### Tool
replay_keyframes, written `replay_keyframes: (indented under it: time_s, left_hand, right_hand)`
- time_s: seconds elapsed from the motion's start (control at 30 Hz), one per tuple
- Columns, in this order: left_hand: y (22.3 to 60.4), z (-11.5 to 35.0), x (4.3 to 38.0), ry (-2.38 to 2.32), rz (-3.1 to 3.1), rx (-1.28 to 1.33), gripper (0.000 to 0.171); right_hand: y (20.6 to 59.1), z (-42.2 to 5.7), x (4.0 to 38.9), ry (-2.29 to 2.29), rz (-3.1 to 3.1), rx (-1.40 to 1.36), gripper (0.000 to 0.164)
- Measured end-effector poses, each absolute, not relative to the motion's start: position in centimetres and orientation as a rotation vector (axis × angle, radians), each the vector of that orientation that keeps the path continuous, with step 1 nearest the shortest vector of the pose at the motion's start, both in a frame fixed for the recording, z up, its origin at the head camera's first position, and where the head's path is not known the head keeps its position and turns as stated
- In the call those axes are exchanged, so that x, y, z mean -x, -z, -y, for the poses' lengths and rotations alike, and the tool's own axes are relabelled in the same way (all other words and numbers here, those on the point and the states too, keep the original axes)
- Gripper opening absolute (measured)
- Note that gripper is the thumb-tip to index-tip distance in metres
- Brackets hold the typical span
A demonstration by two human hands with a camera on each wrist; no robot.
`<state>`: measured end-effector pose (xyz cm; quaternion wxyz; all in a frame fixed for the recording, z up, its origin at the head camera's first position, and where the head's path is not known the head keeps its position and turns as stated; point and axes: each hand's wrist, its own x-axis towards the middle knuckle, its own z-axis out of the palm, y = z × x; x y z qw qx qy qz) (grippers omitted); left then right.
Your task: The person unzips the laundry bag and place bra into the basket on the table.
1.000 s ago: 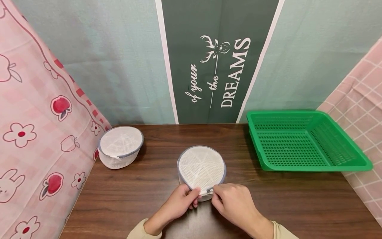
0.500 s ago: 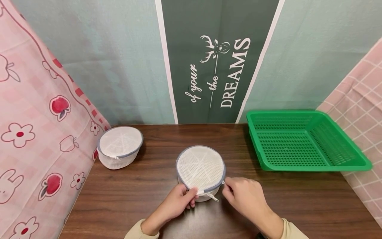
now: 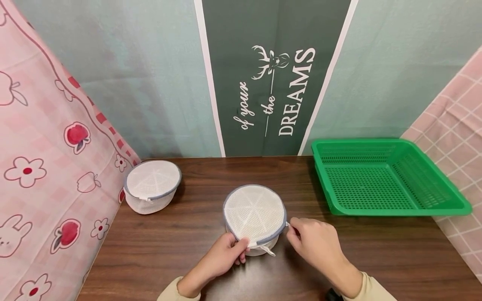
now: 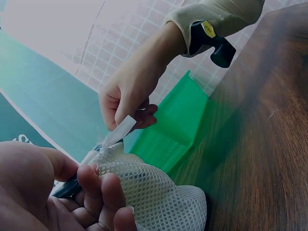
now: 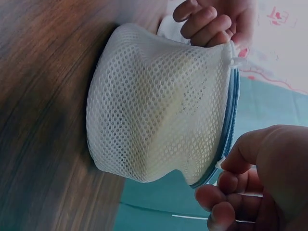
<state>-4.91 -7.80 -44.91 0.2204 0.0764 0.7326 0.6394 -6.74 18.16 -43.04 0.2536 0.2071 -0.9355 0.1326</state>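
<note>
A round white mesh laundry bag [image 3: 254, 211] with a blue-grey zipper round its top stands on the wooden table. My left hand [image 3: 226, 256] pinches its front rim between thumb and fingers, beside a small white fabric tab [image 3: 269, 251] that sticks out. At the rim's right side, my right hand [image 3: 317, 242] pinches the white zipper pull [image 5: 220, 162]. Through the mesh side in the right wrist view, a pale, cream-coloured shape shows inside the bag. The zipper teeth [image 5: 233, 113] run along the rim between the two hands.
A second white mesh bag [image 3: 152, 184] with the same blue-grey edge stands at the back left, near the pink printed cloth [image 3: 49, 167]. The green plastic basket [image 3: 399, 211] sits at the back right. A patterned curtain [image 3: 162, 83] hangs behind the table.
My right hand has slid from the front of the bag along the rim to its right side, drawing the zipper pull with it. The fabric tab now shows uncovered. My left hand keeps its grip.
</note>
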Motion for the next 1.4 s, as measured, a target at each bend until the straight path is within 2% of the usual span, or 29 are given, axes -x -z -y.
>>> replay_keyframes:
  time_s: [0.97,1.4]
  left_hand:
    - [45.1,7.6,5.0,-1.741,-2.036,-0.236,0.034]
    - [45.0,7.7,5.0,-1.753,-2.021,-0.235,0.034]
  right_hand:
    - [43.5,-18.9,8.9,-0.402,2.532,-0.530,0.037]
    - [44.0,-19.1,10.1,-0.409,2.561,-0.489,0.033]
